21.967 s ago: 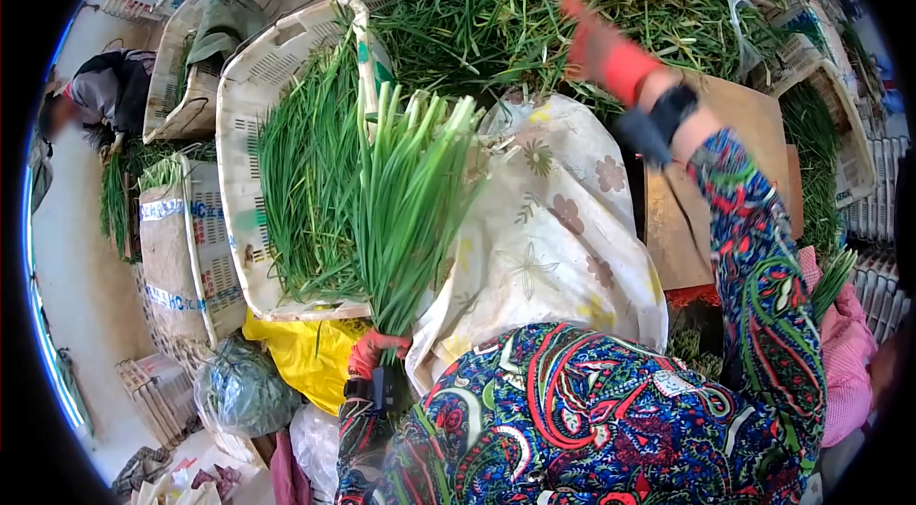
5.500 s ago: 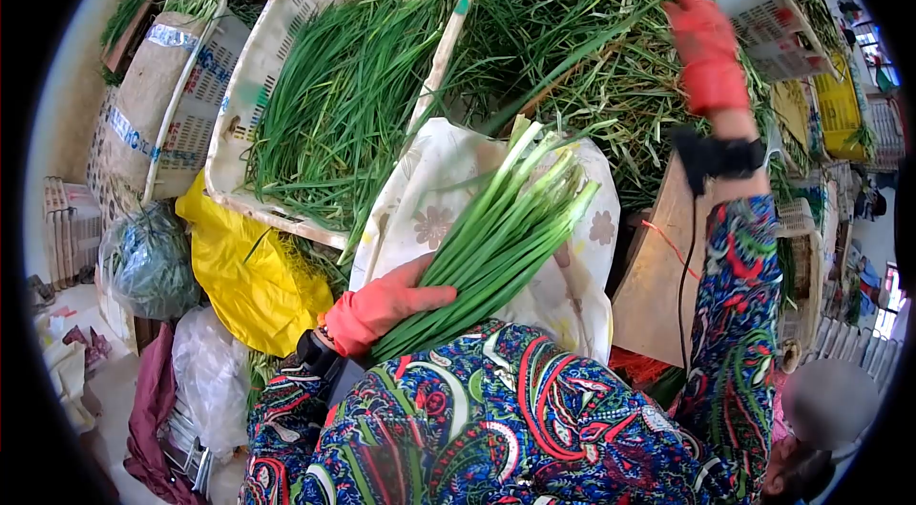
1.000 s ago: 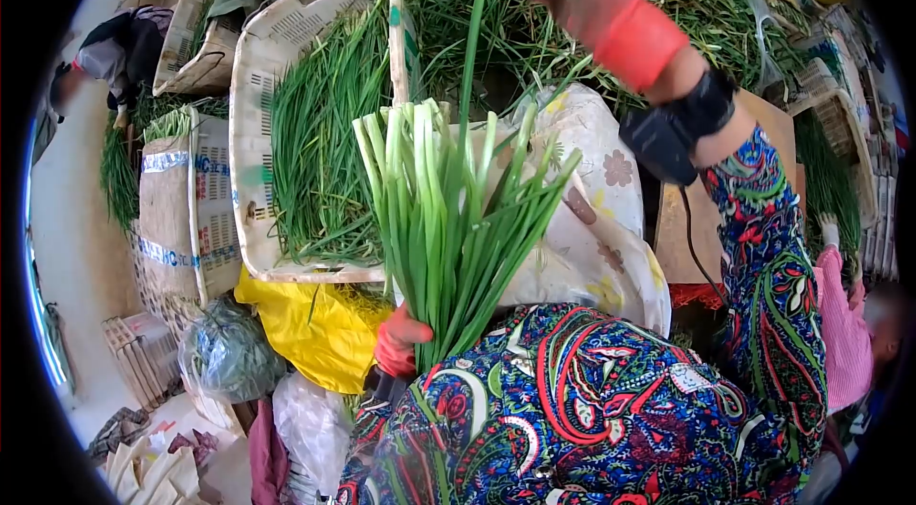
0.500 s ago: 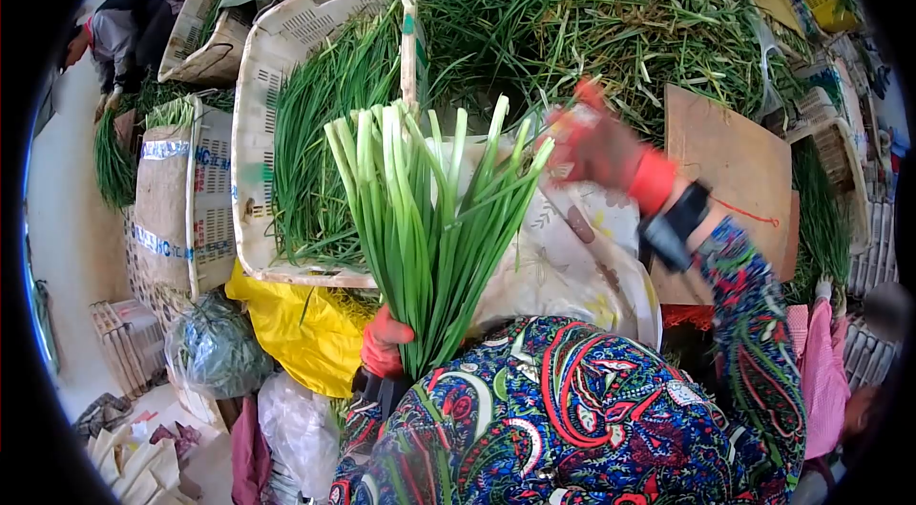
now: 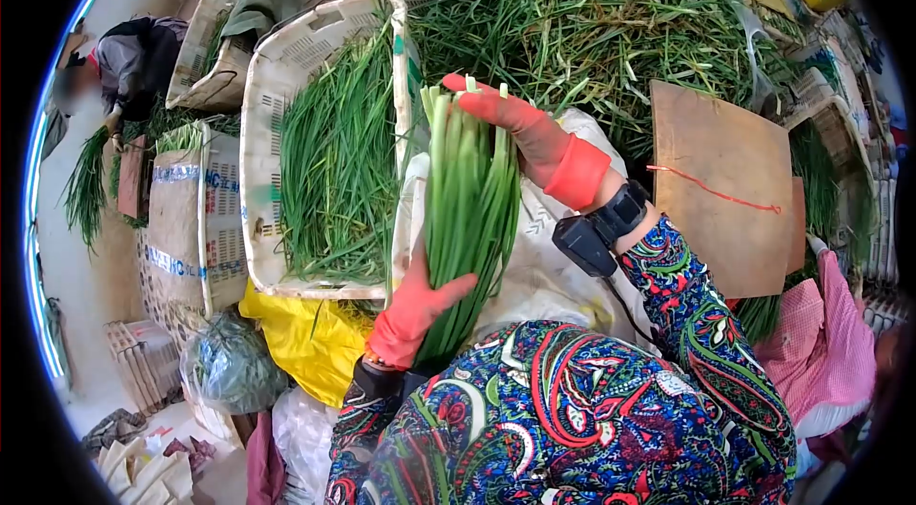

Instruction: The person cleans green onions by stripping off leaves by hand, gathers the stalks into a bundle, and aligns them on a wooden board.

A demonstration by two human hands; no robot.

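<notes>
A bunch of garlic chives stands nearly upright in front of my body, its pale stem ends at the top. My left hand, in a red glove, is closed round the lower part, the thumb lying across the leaves. With the same kind of glove, my right hand is closed about the top of the bunch from the right, its fingers reaching over the pale ends. The right thumb is hidden. A white sheet lies under and beside the bunch.
Left of the bunch stands a white plastic crate of long green leaves. Behind is a large heap of loose leaves. A cardboard sheet lies at right, a yellow bag at left. Another person bends over greens at far left.
My right hand has come left from beside the bunch onto its stem ends. The fanned stalks are now drawn together, and my left hand sits higher and further round them.
</notes>
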